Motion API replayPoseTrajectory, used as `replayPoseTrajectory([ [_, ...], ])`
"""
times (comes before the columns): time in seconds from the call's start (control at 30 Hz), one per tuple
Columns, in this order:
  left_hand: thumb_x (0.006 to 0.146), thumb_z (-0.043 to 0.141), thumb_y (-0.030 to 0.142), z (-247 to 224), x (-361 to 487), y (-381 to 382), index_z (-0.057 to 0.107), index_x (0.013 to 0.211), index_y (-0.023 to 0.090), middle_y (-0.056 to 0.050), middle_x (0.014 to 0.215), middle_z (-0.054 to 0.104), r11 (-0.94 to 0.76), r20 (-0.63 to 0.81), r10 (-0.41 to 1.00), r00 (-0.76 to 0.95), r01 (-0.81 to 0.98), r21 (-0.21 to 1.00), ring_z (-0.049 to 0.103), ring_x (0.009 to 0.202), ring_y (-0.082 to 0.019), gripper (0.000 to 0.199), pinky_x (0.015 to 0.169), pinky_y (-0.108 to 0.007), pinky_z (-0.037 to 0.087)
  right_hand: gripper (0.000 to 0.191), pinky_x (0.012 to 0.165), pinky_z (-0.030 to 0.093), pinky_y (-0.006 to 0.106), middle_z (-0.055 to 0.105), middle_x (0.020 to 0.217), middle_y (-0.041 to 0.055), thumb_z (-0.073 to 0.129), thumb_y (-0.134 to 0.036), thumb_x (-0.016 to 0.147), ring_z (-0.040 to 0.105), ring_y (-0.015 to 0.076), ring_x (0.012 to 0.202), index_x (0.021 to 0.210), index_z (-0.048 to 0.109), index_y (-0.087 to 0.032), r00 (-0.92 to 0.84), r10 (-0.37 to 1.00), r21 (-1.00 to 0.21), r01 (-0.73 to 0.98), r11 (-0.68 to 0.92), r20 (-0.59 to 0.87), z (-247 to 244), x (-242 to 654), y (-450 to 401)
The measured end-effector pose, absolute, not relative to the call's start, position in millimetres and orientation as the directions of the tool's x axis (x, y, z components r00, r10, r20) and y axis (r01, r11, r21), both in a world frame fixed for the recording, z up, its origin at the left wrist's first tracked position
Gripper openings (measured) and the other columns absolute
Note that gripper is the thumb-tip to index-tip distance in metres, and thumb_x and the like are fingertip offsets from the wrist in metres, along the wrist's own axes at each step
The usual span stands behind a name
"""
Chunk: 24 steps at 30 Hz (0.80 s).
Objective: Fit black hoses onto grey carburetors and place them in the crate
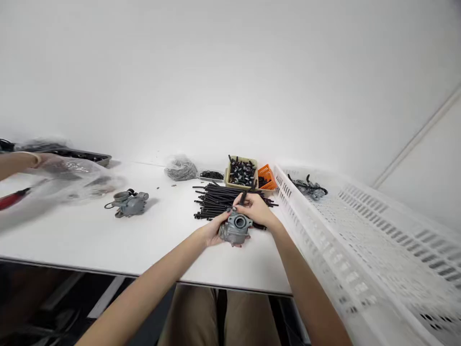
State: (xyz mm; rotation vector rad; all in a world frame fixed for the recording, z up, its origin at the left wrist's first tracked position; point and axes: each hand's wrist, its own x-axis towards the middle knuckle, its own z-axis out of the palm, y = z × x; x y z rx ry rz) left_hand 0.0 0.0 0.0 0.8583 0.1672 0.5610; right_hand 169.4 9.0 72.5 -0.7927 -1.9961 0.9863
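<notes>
A grey metal carburetor (236, 228) is in my left hand (215, 230), whose fingers wrap round its left side and underside. Its round bore faces me, just above the table's front part. My right hand (256, 209) is at the carburetor's top, with fingers pinched on a short black rubber hose (243, 197) that sticks up there. Whether the hose is seated on the carburetor is hidden by the fingers. Behind both hands lies a pile of black hoses (216, 199) on the white table (162, 240).
A second carburetor (132, 203) stands to the left. Behind the hoses are a yellow bin (227, 179) of small parts and an orange basket (268, 175). A white crate (306, 226) at right holds another carburetor (312, 190). At far left, a co-worker's hand (46, 159) handles a plastic bag (79, 175).
</notes>
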Motion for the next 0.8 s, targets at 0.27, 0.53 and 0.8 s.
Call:
replayPoseTrajectory([
  [0.27,0.081,0.06,0.053,9,4,-7,0.05,0.131,0.02,-0.015,0.106,0.069,0.428,0.121,0.597,0.793,-0.442,0.788,0.07,0.083,-0.03,0.061,0.056,-0.031,0.053,0.028,0.076,0.047,0.034,0.064,0.087,0.0073,0.054,-0.043,0.083,0.057,0.019,0.079,0.084,0.07,-0.019,-0.183,0.786,-0.675,0.423,0.605,0.59,44,178,61],
  [0.53,0.075,0.07,0.041,6,5,-8,0.054,0.113,0.02,-0.008,0.089,0.069,0.372,0.052,0.653,0.756,-0.38,0.847,0.069,0.07,-0.025,0.046,0.055,-0.035,0.056,0.017,0.084,0.044,0.037,0.063,0.091,0.0093,0.049,-0.023,0.086,0.054,0.0224,0.089,0.087,0.066,-0.019,-0.171,0.669,-0.415,0.667,0.619,0.723,30,164,68],
  [0.8,0.072,0.071,0.043,12,6,-10,0.054,0.108,0.02,-0.009,0.087,0.067,0.333,0.064,0.702,0.709,-0.407,0.85,0.069,0.071,-0.028,0.046,0.051,-0.034,0.055,0.036,0.065,0.044,0.026,0.059,0.075,-0.0022,0.054,-0.025,0.081,0.057,0.0126,0.067,0.116,0.048,-0.021,0.525,0.46,-0.658,0.29,0.695,0.716,110,213,57],
])
